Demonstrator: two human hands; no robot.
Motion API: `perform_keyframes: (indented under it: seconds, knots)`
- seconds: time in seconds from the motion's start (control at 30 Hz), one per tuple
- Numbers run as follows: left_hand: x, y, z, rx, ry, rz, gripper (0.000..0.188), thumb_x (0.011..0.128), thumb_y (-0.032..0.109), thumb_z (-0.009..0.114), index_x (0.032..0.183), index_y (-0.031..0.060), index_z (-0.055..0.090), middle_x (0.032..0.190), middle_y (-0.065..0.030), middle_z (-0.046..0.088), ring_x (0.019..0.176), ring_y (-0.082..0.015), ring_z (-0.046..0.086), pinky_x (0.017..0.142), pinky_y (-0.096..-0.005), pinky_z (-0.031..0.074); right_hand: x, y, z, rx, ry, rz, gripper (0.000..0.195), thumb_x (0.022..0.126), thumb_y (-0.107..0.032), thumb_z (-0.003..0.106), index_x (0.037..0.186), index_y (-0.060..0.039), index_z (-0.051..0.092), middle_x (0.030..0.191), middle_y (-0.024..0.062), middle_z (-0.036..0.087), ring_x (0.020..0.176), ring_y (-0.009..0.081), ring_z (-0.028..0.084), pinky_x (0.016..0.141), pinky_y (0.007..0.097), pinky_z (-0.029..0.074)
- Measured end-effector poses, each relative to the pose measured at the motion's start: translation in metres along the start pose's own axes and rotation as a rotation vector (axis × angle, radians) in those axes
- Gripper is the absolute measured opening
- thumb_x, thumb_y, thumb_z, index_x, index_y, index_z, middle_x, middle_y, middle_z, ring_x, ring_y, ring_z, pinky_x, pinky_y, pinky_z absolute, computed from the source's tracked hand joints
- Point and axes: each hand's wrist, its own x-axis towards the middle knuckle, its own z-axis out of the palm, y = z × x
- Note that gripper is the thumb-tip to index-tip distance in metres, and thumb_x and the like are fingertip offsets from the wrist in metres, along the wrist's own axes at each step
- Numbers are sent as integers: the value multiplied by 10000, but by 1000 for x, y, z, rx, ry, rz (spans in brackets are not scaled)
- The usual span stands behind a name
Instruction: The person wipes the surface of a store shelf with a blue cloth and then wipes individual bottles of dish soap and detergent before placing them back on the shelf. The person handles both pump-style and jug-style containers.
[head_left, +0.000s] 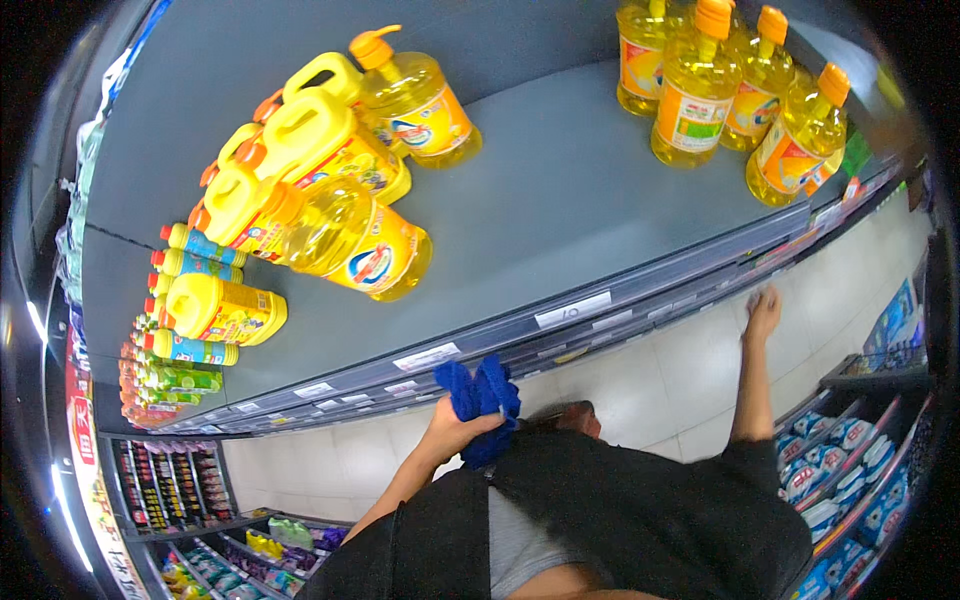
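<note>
My left hand (454, 429) grips a bunched dark-blue cloth (484, 405), just in front of the shelf's front edge. My right hand (764, 311) hangs out to the right over the floor, beside the shelf's front edge. Its fingers look curled, but it is small and blurred, and nothing shows in it. On the grey shelf board (517, 195) before me, a large pump bottle of yellow liquid (367, 244) leans at the left group's front. Behind it are yellow handled jugs (337, 142) and another pump bottle (424, 112). Several pump bottles (694, 97) stand at the right.
Smaller blue-labelled bottles (199, 349) and a yellow jug (229, 309) are farther left. Price tags (574, 309) line the shelf's front rail. Pale floor tiles (637, 382) run below. Blue-and-white packs (825, 461) fill shelving at the lower right; more stocked shelves (247, 562) stand lower left.
</note>
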Motion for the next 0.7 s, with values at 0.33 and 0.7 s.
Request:
perform_keyframes:
  seconds: [0.33, 0.7]
  knots:
    - [42, 61, 45, -234, -580, 375, 821, 823, 525, 671, 1406, 48, 347, 1299, -82, 505, 1201, -184, 481, 1020, -361, 402, -347, -274, 77, -2, -1214, -266, 720, 825, -301, 706, 1440, -125, 376, 1457, 160, 324, 1241, 308, 463, 1030, 442, 409]
    - [-9, 86, -37, -31, -645, 433, 573, 929, 108, 611, 1438, 35, 356, 1349, -126, 506, 1115, -192, 583, 940, -342, 489, -325, -353, 146, -275, -811, -842, 493, 824, -15, 599, 1311, -50, 533, 1327, 120, 549, 1274, 240, 481, 1093, 346, 331]
